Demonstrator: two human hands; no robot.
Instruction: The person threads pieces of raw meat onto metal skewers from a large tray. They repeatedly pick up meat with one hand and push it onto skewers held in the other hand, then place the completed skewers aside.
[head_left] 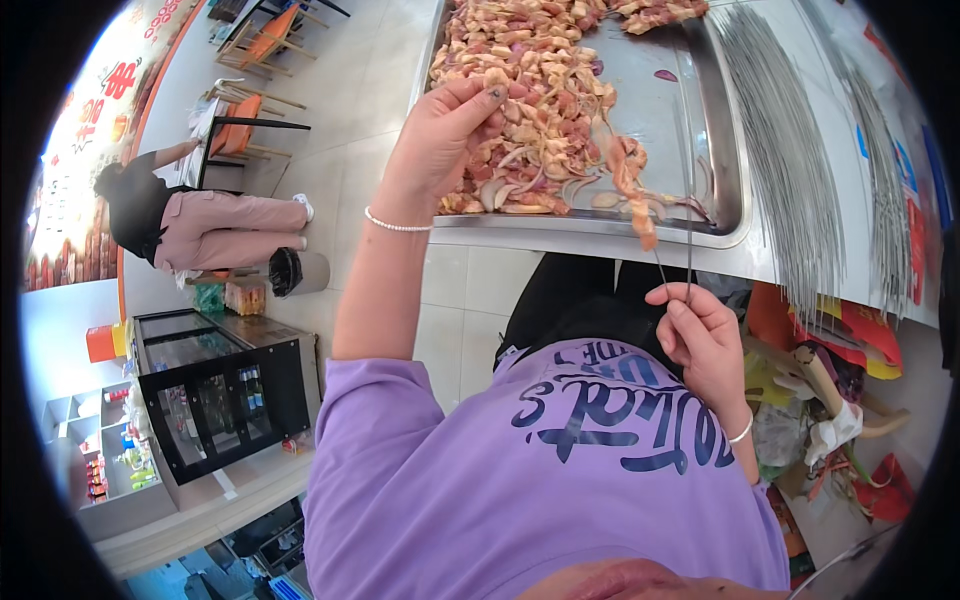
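Note:
My left hand (450, 135) is over the pile of raw sliced meat (545, 110) with onion, its thumb and fingertips closed on what looks like a small meat piece (497, 80). Close to the tray's near edge, my right hand (700, 335) pinches thin metal skewers (689, 190) by their lower ends. One skewer carries threaded meat pieces (628, 180); a second one in the same fingers looks bare. The meat pile fills the left part of a metal tray (650, 90), and onion slices (500, 190) lie along its near side.
A thick bundle of metal skewers (780, 140) lies right of the tray, with another bundle (880, 190) beyond. Bags and cloths (830, 400) crowd the lower right. At left are a person in pink trousers (220, 225), a bin (300, 272), orange chairs (240, 125) and a glass-door cooler (225, 400).

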